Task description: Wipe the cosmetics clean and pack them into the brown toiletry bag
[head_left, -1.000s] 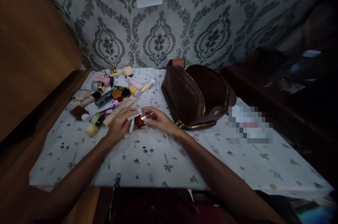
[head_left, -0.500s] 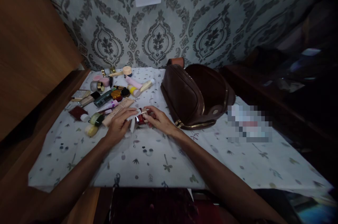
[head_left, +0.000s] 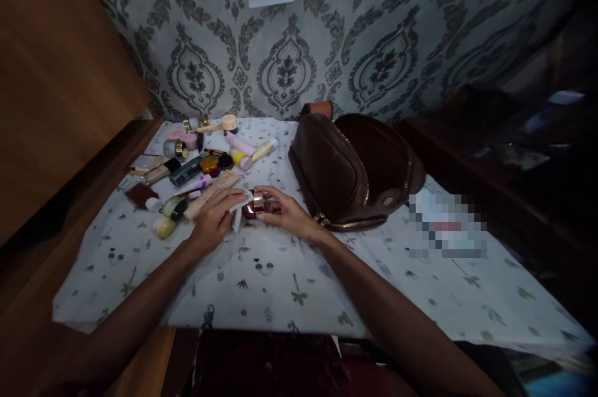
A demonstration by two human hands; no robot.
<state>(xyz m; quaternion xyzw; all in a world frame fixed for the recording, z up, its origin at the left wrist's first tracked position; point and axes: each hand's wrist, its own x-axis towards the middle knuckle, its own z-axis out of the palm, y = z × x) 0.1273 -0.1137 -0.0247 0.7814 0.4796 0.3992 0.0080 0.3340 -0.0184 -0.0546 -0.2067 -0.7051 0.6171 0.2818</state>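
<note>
Over the middle of the cloth, my right hand (head_left: 284, 215) grips a small dark red bottle or jar (head_left: 250, 210) by its gold cap (head_left: 258, 201). A crumpled white wipe or tissue (head_left: 238, 213) is in my left hand (head_left: 217, 213), pressed against the red container's left side. Part of the container is hidden behind my fingers and the wipe. Just beyond my left hand lies a long beige tube (head_left: 212, 194). An open brown toiletry bag (head_left: 327, 166) stands to the right of my right hand, its zip undone.
Several cosmetics lie at the left, among them a dark red bottle (head_left: 142, 196), a green-topped jar (head_left: 175, 207) and an amber jar (head_left: 210, 165). A pixelated item (head_left: 448, 225) rests right of the bag. A wooden panel (head_left: 56, 85) borders the left side.
My right hand has turned slightly, and more of the red container's gold cap shows. The whole view has shifted a little. My left hand stays on the wipe.
</note>
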